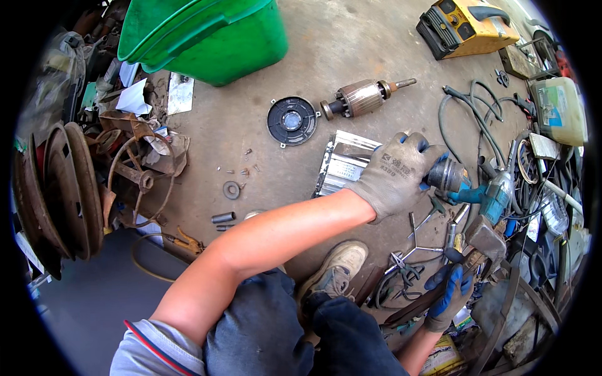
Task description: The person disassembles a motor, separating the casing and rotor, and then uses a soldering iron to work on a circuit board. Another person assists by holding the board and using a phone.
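My left hand, in a grey glove with dark blue fingertips, is wrapped round the black end of a blue power tool. Below and left of the glove lies a finned silver metal housing, partly covered by it. My right hand, gloved too, is low on the right with its fingers apart, beside a hammer and a long dark bar. A motor rotor rests on the floor farther off. Left of that rotor is a round black end cover.
Several small screws, a ring and short dark tubes lie left of centre. A green bin and yellow machine stand at the back. Rusty wheels are heaped left; cables, a T-handled wrench and scrap crowd the right.
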Tool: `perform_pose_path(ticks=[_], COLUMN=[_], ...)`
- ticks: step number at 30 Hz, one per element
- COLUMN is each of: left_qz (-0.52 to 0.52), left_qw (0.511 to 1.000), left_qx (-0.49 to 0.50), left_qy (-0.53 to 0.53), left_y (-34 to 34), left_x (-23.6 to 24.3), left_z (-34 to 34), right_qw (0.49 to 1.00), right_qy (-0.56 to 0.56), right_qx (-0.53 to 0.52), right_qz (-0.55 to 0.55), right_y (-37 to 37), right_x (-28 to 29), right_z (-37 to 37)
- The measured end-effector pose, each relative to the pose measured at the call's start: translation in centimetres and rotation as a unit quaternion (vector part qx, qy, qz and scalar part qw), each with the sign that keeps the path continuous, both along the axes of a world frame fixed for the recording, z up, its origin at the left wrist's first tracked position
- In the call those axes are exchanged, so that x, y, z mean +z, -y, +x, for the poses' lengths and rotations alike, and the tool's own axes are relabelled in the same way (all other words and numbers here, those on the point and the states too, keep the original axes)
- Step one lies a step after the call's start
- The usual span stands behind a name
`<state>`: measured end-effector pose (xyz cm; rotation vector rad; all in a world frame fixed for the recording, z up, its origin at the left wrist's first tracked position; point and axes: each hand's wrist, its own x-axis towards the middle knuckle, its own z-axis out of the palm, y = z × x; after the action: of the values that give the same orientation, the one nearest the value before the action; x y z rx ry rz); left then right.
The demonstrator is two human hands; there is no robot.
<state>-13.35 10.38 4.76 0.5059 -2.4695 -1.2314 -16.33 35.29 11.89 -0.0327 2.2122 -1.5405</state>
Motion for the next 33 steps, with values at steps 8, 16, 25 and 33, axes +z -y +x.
perform_pose_path(ticks=[8,16,25,33], left_qz=[-0.01,-0.029,-0.004,0.102], left_qw=[0.999,0.998,0.999,0.99], left_qx=[0.035,0.025,0.037,-0.047], left_qy=[-0.001,0.056,0.035,0.085], left_y=[-0.3,-0.6,0.3,0.5], left_x=[-0.1,-0.9,0.0,2.9], left_z=[-0.1,0.3,3.3,12.3], right_qw=[0.988,0.993,0.996,0.974], right_qy=[-0.146,0.05,0.064,0.196], right_qx=[-0.047,0.102,0.06,0.035], right_qz=[0.023,0.038,-0.012,0.105], right_y=[0.5,4.5,1.6,-9.5], right_x=[4.1,1.2,-0.2,-7.7], right_z=[-5.9,-6.5,-2.8,2.8])
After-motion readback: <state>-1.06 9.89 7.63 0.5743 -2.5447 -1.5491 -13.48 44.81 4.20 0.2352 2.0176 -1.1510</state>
